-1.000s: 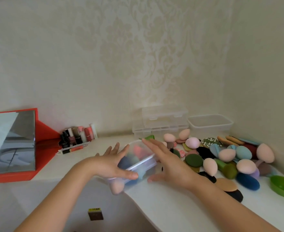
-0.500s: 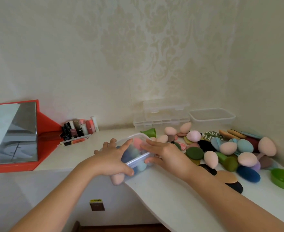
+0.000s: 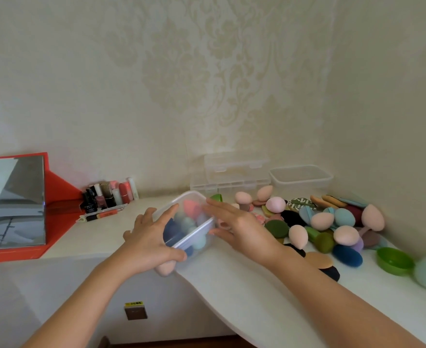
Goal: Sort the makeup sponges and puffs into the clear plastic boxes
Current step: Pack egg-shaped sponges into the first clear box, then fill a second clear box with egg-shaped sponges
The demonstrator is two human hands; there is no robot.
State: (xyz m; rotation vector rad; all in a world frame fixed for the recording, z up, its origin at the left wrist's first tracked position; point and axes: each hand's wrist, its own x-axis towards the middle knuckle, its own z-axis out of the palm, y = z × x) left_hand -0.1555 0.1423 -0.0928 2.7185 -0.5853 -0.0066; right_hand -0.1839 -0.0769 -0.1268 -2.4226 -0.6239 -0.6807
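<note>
Gripping clear box [image 3: 194, 197] of sponges [image 3: 190, 209] between left hand [image 3: 149, 244] and right hand [image 3: 242, 227] at desk [image 3: 257, 292] front edge.

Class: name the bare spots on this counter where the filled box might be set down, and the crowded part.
Bare: between the mirror and left hand; the front counter beside the right forearm. Crowded: the sponge pile right of the box, up to the corner.
</note>
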